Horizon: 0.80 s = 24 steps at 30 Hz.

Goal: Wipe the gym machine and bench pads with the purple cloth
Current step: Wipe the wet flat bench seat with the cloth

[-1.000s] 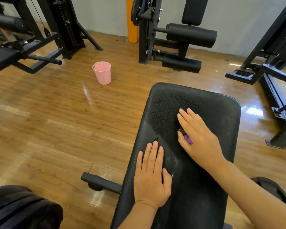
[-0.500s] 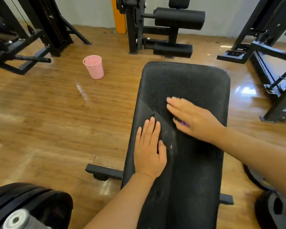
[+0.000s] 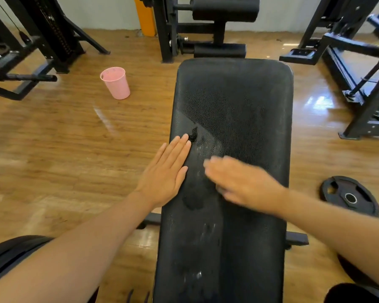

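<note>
A long black bench pad (image 3: 232, 101) runs down the middle of the view, with a small tear (image 3: 193, 134) near its left side and pale smears on its surface. My left hand (image 3: 166, 171) lies flat on the pad's left edge, fingers straight, fingertips just short of the tear. My right hand (image 3: 239, 182) is motion-blurred and lies flat on the middle of the pad, fingers stretched toward the left. The purple cloth does not show; whatever is under the right palm is hidden.
A pink cup (image 3: 116, 83) stands on the wooden floor left of the bench. A black weight plate (image 3: 349, 196) lies on the floor to the right. Black gym machines stand behind (image 3: 206, 25), at left (image 3: 42, 36) and at right (image 3: 359, 62).
My right hand has slid down and toward me across the pad, and the purple edge under it no longer shows. My left hand shifted slightly to the pad's left edge. The view moved forward.
</note>
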Motion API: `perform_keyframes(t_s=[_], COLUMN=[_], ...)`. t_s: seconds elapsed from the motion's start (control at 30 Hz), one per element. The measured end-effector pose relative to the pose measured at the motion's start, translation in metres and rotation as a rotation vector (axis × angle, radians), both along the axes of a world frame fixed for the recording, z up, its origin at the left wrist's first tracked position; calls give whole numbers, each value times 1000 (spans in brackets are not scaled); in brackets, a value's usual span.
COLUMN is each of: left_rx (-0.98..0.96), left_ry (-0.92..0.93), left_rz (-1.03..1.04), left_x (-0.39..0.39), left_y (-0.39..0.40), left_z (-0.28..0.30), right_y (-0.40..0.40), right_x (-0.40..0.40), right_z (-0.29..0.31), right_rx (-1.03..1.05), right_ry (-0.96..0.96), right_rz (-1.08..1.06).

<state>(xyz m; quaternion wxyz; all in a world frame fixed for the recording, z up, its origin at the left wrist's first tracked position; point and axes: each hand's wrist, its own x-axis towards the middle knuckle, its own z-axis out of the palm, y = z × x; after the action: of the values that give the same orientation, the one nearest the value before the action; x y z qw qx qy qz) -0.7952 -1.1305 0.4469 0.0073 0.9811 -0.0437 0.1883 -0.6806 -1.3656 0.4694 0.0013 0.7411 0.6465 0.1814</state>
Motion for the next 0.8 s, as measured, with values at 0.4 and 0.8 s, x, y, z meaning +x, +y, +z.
perform_keyframes(t_s=[0.4,0.8], left_rx=[-23,-26], left_ry=[-23,-43], left_rz=[-3,8], left_x=[0,0], left_y=[-1,-3], left_z=[-3,-6], right_y=[2,46], right_x=[-47,-48], right_z=[-15,-6], right_rx=[-84,393], right_ry=[22,288], right_rz=[161,-594])
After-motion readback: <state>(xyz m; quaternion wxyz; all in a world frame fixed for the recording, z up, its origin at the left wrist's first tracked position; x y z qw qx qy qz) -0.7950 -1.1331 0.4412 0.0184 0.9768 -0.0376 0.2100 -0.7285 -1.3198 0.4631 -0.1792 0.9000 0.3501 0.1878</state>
